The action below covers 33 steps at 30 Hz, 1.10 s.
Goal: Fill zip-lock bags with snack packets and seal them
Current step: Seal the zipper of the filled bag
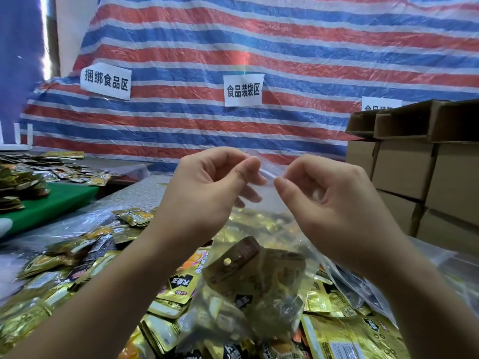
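A red, white and blue striped woven tarpaulin (259, 42) fills the background, well above the clear plastic zip-lock bag (259, 281), which serves here as the landmark. To the right of the bag stand stacked brown cardboard boxes (414, 172). Below and around the bag, the grey speckled tabletop (140, 193) carries a loose heap of gold foil snack packets (77, 268).

The bag itself hangs in the air over that heap, with several packets already settled in its lower half. The left hand (204, 193) pinches the bag's zip strip on its left side, thumb and forefinger curled together on the film; the right hand (334, 198) pinches the same strip just to the right, its fingers (281, 181) closed on the film.

The bag looks thin, soft and slippery, sagging under a light load, so it will crumple rather than hold shape. The stiffer zip strip at the mouth is probably the best hold: pinch it flat and press along its length.
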Each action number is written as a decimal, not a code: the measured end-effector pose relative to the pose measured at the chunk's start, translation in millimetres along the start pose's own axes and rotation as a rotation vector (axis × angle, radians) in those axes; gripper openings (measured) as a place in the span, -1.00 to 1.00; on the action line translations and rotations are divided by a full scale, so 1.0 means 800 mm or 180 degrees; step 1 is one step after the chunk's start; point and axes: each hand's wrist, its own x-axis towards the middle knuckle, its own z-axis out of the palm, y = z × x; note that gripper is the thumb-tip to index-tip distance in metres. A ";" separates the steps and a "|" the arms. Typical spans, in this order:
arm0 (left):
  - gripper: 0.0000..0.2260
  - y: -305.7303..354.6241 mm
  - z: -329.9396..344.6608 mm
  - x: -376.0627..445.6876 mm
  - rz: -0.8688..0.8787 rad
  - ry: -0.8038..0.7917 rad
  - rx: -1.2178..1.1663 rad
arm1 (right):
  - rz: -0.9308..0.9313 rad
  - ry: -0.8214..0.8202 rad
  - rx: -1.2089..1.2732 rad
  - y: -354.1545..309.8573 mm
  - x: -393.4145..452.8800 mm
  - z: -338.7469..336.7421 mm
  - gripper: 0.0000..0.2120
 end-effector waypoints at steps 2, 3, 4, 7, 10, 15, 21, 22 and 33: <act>-0.83 0.002 0.000 0.000 0.0062 -0.0006 0.0056 | 0.0029 -0.0040 0.0069 -0.002 0.000 -0.002 -0.84; -0.84 0.003 0.001 -0.001 0.0107 -0.0024 0.0086 | 0.0007 -0.0019 0.0099 -0.004 0.000 -0.003 -0.84; -0.85 0.004 0.002 -0.003 0.0149 -0.0045 0.0102 | -0.0027 0.0012 0.0125 -0.006 0.000 -0.005 -0.85; -0.86 0.009 0.007 -0.007 0.0310 -0.0108 0.0160 | -0.0108 0.0063 0.0174 -0.011 0.000 -0.008 -0.87; -0.89 0.013 0.010 -0.009 0.0465 -0.0151 0.0251 | -0.0115 0.0095 0.0211 -0.015 -0.001 -0.009 -0.89; -0.90 0.011 0.011 -0.011 0.0600 -0.0110 0.0463 | -0.0061 0.0016 0.0137 -0.016 -0.003 -0.008 -0.88; -0.86 0.001 0.016 -0.015 0.0684 0.0115 0.0681 | 0.0040 0.0017 0.0027 -0.012 -0.001 0.000 -0.87; -0.86 -0.001 0.017 -0.015 0.0652 0.0167 0.0690 | 0.0086 -0.0017 0.0020 -0.010 -0.001 0.001 -0.88; -0.83 -0.015 0.016 -0.012 0.0659 0.0955 0.0905 | 0.0304 -0.0112 -0.0385 0.001 0.000 -0.001 -0.86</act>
